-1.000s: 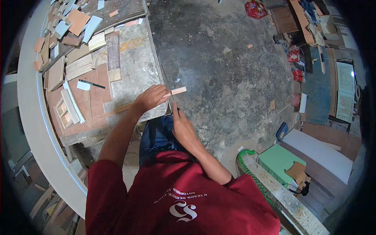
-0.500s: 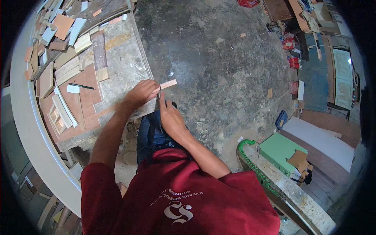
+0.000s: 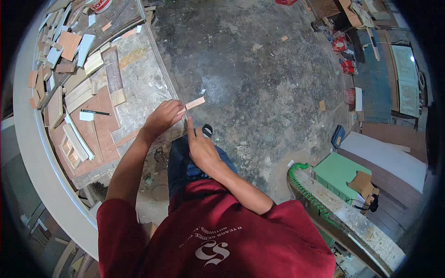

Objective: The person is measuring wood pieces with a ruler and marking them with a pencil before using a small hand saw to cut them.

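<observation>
At the right edge of the workbench, my left hand (image 3: 163, 118) is closed over a narrow, light wooden strip (image 3: 196, 103), pressing it onto the bench. The strip's end sticks out past the edge, over the floor. My right hand (image 3: 203, 152) is just below and to the right, its index finger stretched toward the strip and the other fingers curled. A thin, dark, blade-like tool (image 3: 186, 112), seen almost edge-on, runs from this hand to the strip beside my left fingers. Its handle is hidden in my right hand.
Left on the workbench (image 3: 143, 69) lie wood offcuts (image 3: 69, 45), a dark pencil (image 3: 95, 112), a white card (image 3: 86, 116) and a small wooden frame (image 3: 70, 144). A green coiled hose (image 3: 296, 185) hangs by a ledge (image 3: 357, 227) at lower right, near a green box (image 3: 340, 173).
The view has shifted a little, so the bench sits further left and a white tub shows at the top. My right hand and the thin tool have drawn slightly back from the strip; my left hand keeps its hold.
</observation>
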The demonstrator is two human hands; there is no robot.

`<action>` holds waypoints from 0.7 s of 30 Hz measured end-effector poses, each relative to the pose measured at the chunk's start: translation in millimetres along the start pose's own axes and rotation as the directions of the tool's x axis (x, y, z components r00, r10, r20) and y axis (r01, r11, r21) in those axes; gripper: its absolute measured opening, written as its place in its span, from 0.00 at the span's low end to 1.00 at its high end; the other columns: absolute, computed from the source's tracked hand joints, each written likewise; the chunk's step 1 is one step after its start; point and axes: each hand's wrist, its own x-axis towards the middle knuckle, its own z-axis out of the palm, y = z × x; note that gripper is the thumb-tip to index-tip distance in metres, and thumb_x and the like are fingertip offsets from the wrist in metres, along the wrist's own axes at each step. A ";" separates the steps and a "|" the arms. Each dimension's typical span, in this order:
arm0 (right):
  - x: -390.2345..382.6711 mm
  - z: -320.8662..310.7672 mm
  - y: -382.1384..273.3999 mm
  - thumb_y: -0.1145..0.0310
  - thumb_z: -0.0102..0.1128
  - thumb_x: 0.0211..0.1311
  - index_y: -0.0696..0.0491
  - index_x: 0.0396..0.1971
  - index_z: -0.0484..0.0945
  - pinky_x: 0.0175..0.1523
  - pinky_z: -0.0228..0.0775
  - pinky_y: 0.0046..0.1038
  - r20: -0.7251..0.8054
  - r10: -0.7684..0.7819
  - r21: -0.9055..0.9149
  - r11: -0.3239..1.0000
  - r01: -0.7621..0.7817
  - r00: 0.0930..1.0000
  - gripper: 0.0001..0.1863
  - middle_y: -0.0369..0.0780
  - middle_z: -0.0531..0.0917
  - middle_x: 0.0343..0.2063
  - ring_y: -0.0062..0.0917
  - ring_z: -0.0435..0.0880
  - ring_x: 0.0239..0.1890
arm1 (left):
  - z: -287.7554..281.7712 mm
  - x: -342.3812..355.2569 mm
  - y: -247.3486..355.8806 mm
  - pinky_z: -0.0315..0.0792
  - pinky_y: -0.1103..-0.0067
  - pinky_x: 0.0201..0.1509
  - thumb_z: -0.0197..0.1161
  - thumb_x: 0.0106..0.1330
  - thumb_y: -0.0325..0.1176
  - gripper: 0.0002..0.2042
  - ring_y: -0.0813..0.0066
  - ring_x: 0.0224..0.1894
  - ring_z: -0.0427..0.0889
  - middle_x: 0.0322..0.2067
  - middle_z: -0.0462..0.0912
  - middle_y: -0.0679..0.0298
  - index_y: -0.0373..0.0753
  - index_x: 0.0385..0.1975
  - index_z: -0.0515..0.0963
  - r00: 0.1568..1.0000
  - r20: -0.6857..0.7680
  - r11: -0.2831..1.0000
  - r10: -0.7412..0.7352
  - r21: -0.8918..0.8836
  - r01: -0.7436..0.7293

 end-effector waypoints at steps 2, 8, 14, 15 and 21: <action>0.4 0.0 2.2 0.82 0.47 0.55 0.69 0.66 0.49 0.34 0.78 0.45 -0.011 -0.016 -0.048 0.999 0.016 1.000 0.36 0.63 0.72 0.46 0.52 0.82 0.30 | -2.1 0.7 -1.0 0.72 0.69 0.49 0.64 0.58 0.29 0.13 0.57 0.43 0.78 0.39 0.78 0.54 0.32 0.40 0.75 1.000 -0.006 1.000 -0.020 -0.011 0.019; 15.4 -10.1 0.9 0.81 0.46 0.56 0.68 0.65 0.51 0.34 0.77 0.45 -0.055 -0.060 -0.012 0.998 0.060 0.997 0.34 0.63 0.73 0.45 0.52 0.83 0.30 | -0.5 -1.3 -1.9 0.72 0.69 0.51 0.64 0.58 0.30 0.13 0.57 0.46 0.78 0.41 0.78 0.55 0.32 0.41 0.75 1.000 0.001 1.000 -0.030 0.001 0.030; 22.0 -8.5 2.5 0.80 0.46 0.58 0.68 0.66 0.49 0.30 0.78 0.42 -0.074 -0.077 -0.100 0.993 0.069 0.994 0.34 0.61 0.75 0.43 0.51 0.83 0.27 | 1.3 -0.6 -4.8 0.72 0.68 0.53 0.64 0.59 0.33 0.15 0.57 0.47 0.77 0.41 0.78 0.55 0.32 0.42 0.75 0.999 0.028 0.999 -0.047 0.003 0.047; 31.2 -9.8 1.8 0.80 0.45 0.58 0.67 0.66 0.48 0.31 0.78 0.43 -0.075 -0.087 -0.147 0.986 0.075 0.993 0.35 0.61 0.75 0.44 0.51 0.83 0.28 | 1.9 0.2 -7.2 0.72 0.68 0.53 0.65 0.58 0.32 0.15 0.57 0.47 0.77 0.41 0.78 0.55 0.33 0.43 0.76 0.999 0.020 0.999 -0.042 -0.016 0.042; 1.4 -5.8 -4.7 0.79 0.45 0.60 0.67 0.66 0.49 0.34 0.77 0.45 0.008 -0.004 -0.151 0.988 0.005 1.000 0.33 0.60 0.75 0.41 0.52 0.82 0.33 | 3.7 -2.3 -1.6 0.72 0.71 0.47 0.64 0.57 0.31 0.12 0.61 0.42 0.77 0.37 0.76 0.58 0.33 0.37 0.75 0.998 -0.067 1.000 0.007 0.029 -0.005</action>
